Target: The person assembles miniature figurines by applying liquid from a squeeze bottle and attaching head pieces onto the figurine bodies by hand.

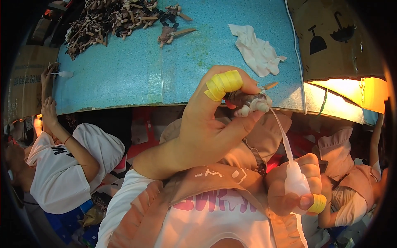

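Note:
My left hand (211,124), yellow tape wrapped round one finger, pinches a small brown and cream figurine (253,102) with a tan blade-like piece (271,85) sticking out at its far end. It is held up close to the front edge of the blue table. Lower right, my right hand (293,182) is closed round a soft white squeeze bottle (295,178); its thumb is taped yellow too. From the bottle a long thin nozzle (282,130) slants up, its tip at the figurine's near end. Whether any liquid comes out I cannot tell.
A heap of similar figurines (115,20) covers the table's far left, with a stray one (167,35) beside it. A crumpled white cloth (257,49) lies on the blue table (124,82). A white cable (298,53) runs by a cardboard box (343,41). People sit at both sides.

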Demonstrator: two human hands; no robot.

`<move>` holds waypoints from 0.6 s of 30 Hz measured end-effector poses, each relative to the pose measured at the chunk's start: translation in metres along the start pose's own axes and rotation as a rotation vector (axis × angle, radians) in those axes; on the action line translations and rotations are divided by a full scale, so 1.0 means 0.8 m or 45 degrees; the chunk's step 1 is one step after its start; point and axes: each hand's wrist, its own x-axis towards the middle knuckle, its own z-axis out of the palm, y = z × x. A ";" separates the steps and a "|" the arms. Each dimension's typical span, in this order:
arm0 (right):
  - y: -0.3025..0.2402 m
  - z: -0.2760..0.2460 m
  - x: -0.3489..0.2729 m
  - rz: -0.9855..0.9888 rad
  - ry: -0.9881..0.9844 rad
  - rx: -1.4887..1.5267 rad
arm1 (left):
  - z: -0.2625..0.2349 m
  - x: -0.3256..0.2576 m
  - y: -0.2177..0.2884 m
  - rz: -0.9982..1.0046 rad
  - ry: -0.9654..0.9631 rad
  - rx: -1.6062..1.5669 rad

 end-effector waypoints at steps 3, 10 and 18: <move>-0.002 0.003 0.002 0.067 -0.013 -0.009 | 0.000 0.001 0.001 -0.009 0.009 0.016; -0.007 -0.004 0.002 0.059 0.003 -0.015 | 0.008 -0.001 0.004 -0.089 0.049 -0.191; -0.006 -0.008 0.007 0.167 -0.227 -0.017 | 0.006 -0.004 0.004 -0.127 0.032 -0.206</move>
